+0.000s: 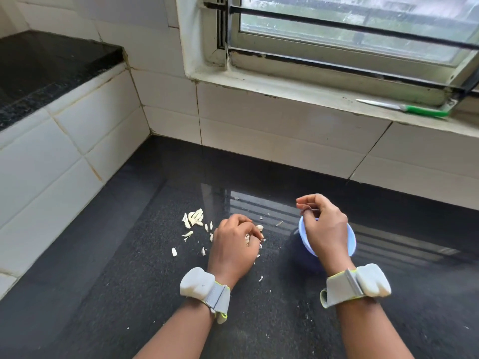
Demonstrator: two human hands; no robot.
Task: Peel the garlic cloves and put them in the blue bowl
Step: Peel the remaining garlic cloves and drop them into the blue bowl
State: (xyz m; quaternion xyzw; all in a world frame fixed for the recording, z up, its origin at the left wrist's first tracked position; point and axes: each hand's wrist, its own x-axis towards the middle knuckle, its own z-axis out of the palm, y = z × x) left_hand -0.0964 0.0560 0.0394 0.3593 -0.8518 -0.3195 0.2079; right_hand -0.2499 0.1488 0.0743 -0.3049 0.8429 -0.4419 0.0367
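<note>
Two hands, many small garlic cloves (194, 219).
My left hand (234, 246) curled round cloves; my right hand (325, 226) pinched something tiny over the blue bowl (351, 239). Light, slippery; pinch ends.

A home kitchen: black granite counter (129, 255), white wall tiles (259, 120), barred window (350, 35), knife (404, 108) on the sill.

Both forearms reach forward from the bottom edge, each wrist wrapped in a grey strap carrying a white pod. The left hand (233, 244) lies knuckles up, fingers curled down and inward (what they enclose cannot be made out). The right hand (324, 229) is raised a little higher, fingers bent, thumb and forefinger tips drawn close together.
</note>
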